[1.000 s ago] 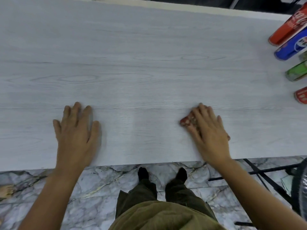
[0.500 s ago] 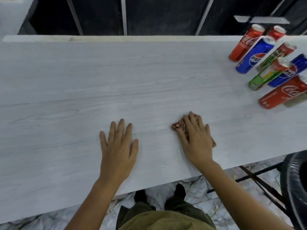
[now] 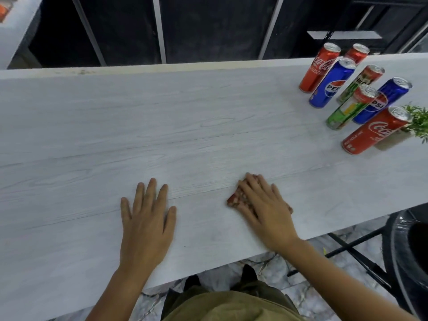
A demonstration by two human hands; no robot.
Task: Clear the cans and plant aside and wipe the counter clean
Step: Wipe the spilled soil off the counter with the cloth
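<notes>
Both hands lie flat on the bench, left hand spread and bare, right hand pressing a cloth, cans and plant far right.

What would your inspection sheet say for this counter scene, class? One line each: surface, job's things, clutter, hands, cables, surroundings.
Surface: pale wood-grain counter, no spills or crumbs visible.
Job's things: seven upright drink cans grouped at the far right, among them a Coca-Cola can, a Pepsi can and a green can; plant behind the near Coca-Cola can, partly cut off by the frame edge; red patterned cloth under the right hand.
Clutter: nothing seen.
Hands: left hand flat on the counter, holding nothing; right hand pressing the cloth with straight fingers.
Cables: nothing seen.
Surroundings: marble-patterned floor, black metal frame at right, dark panels beyond the counter.
</notes>
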